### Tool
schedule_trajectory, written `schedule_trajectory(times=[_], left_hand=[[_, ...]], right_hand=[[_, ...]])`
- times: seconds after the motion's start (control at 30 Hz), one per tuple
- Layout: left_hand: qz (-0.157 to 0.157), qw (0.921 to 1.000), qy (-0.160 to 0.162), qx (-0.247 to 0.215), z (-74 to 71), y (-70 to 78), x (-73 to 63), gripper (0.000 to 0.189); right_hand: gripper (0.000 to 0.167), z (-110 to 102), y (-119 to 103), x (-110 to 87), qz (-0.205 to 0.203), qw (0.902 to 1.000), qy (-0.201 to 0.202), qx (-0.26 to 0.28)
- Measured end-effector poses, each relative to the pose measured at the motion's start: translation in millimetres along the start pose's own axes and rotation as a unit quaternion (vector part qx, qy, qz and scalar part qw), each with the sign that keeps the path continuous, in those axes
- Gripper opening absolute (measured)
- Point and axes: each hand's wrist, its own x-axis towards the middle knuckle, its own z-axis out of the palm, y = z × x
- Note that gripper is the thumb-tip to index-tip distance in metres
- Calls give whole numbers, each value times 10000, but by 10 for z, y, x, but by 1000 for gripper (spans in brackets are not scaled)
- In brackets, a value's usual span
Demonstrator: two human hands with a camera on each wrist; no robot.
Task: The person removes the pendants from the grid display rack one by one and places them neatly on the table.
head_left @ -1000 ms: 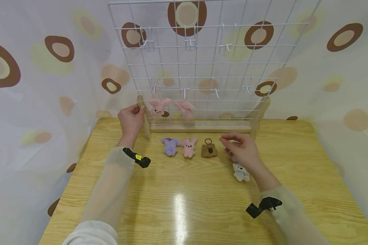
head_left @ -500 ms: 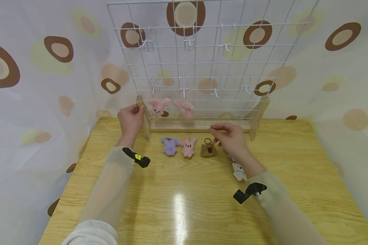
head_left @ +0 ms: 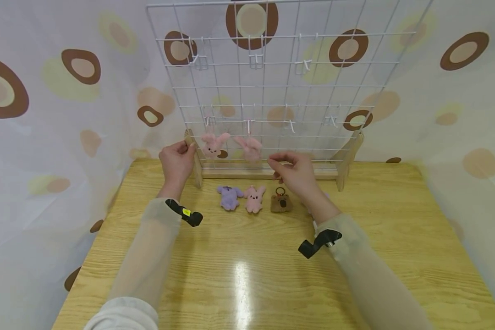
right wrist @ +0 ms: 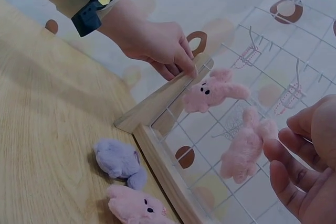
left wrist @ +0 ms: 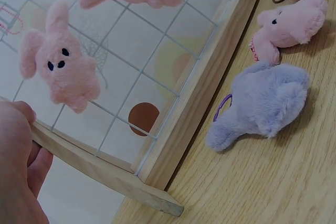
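Observation:
My left hand (head_left: 177, 160) grips the wooden left leg (left wrist: 107, 167) of the wire grid stand between thumb and fingers. In the head view my right hand (head_left: 295, 176) hangs in front of the grid's lower part, its fingers loosely bent. The right wrist view shows nothing held by those fingers (right wrist: 294, 179); they are close to a pink plush rabbit (right wrist: 244, 148) that hangs with its back turned. Whether they touch it, I cannot tell. A second pink plush rabbit (head_left: 213, 145) hangs to its left, face outward.
On the wooden table (head_left: 214, 256) lie a purple plush (head_left: 229, 198), a pink rabbit plush (head_left: 254, 199) and a brown bear keyring (head_left: 281, 203). My right forearm mostly hides further plush toys. White hooks (head_left: 290, 126) stick out of the wire grid (head_left: 280, 86).
My right hand has moved left and up, from over the toys at the right to the grid, near the second hanging rabbit. My left hand has stayed on the stand's leg.

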Motion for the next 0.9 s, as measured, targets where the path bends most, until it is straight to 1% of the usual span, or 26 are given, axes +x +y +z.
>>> schedule_trajectory(times=[0.1, 0.2, 0.4, 0.53, 0.73, 0.9], left_hand=[[-28, 10000, -3, -30, 3, -8, 2, 25], [-46, 10000, 6, -37, 7, -15, 5, 25], [-69, 10000, -1, -22, 9, -19, 9, 25], [-59, 10000, 33, 10, -1, -24, 8, 25], [-21, 10000, 38, -34, 1, -31, 16, 25], [-80, 10000, 5, -31, 19, -38, 26, 27]], right_hand=[[28, 35, -39, 65, 48, 10000, -18, -15], [29, 74, -82, 129, 9, 10000, -17, -44], [27, 162, -148, 254, -50, 9999, 99, -44], [27, 218, -163, 338, -1, 9999, 86, -109], [24, 285, -218, 424, 76, 9995, 155, -262], [23, 332, -264, 485, 55, 9994, 212, -258]])
